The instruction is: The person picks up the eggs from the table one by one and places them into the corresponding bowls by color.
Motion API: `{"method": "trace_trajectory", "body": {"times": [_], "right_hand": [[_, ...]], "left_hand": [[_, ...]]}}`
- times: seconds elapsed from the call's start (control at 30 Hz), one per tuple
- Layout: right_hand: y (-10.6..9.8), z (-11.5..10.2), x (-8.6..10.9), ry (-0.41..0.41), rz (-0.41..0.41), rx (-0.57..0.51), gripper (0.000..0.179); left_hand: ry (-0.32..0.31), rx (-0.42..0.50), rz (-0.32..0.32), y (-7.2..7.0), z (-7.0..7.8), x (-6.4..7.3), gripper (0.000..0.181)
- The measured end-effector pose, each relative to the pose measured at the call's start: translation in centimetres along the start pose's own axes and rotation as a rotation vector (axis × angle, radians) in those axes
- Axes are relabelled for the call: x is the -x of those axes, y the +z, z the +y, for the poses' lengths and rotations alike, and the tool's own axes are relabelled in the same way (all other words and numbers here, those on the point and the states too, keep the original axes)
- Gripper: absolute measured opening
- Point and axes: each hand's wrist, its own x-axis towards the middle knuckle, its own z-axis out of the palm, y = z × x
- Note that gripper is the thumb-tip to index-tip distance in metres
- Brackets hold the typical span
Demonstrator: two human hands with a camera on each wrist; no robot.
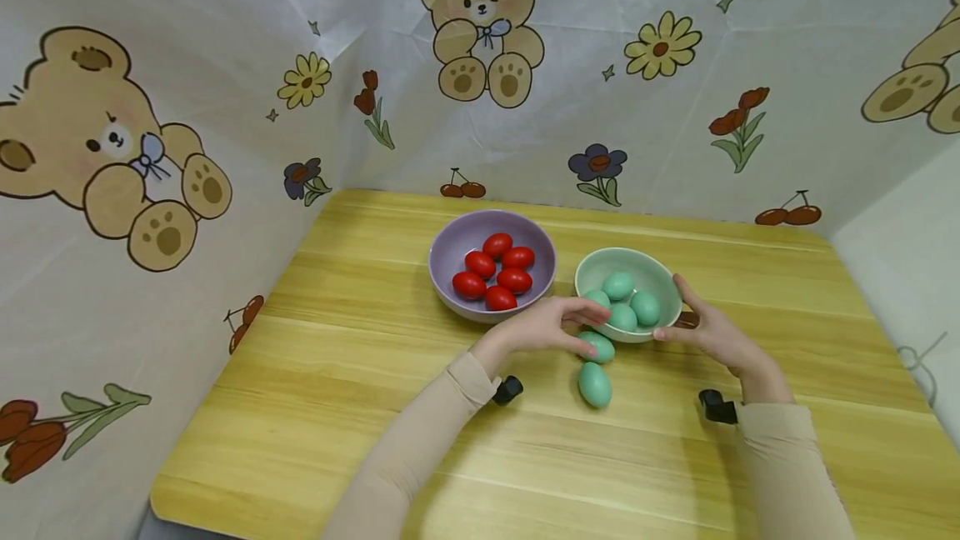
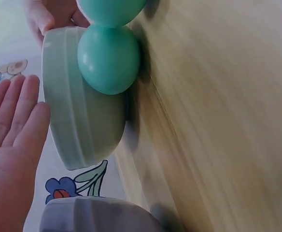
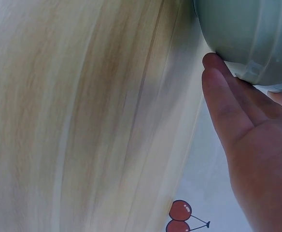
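Observation:
A light green bowl (image 1: 628,261) holds several green eggs (image 1: 645,307). My right hand (image 1: 716,336) holds this bowl at its right side, thumb at the near rim and fingers around the outer wall. In the right wrist view, its fingers (image 3: 228,99) lie along the bowl's underside. My left hand (image 1: 536,326) reaches over the bowl's near left rim with nothing in its grasp. Its fingers look straight in the left wrist view, palm showing. Below that hand, one green egg (image 1: 600,348) lies against the bowl's near side, partly covered by the thumb. Another green egg (image 1: 595,385) lies just nearer.
Left of the green bowl stands a purple bowl (image 1: 442,290) with several red eggs (image 1: 514,280) in it. Both bowls are on a wooden table (image 1: 315,407). A white cloth (image 1: 525,140) printed with bears and flowers hangs behind and at the left.

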Motion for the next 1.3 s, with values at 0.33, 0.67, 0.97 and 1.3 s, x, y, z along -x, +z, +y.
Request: {"method": "trace_trajectory", "body": {"times": [0.33, 0.67, 0.97, 1.3], "right_hand": [[0.0, -0.3, 0.2, -0.002, 0.0, -0.007, 0.097], [0.0, 0.0, 0.0, -0.003, 0.003, 0.007, 0.097], [-0.1, -0.1, 0.1, -0.004, -0.001, -0.006, 0.097], [0.0, -0.3, 0.2, -0.002, -0.003, -0.001, 0.096]], "left_hand": [[-0.033, -0.245, -0.104, 2.1, -0.2, 0.5, 0.055], [-0.05, -0.286, -0.152, 4.2, -1.3, -0.1, 0.054], [-0.057, -0.333, -0.192, 4.5, -1.6, 0.1, 0.053], [-0.098, -0.428, -0.209, 4.6, -1.7, 0.3, 0.049]]}}
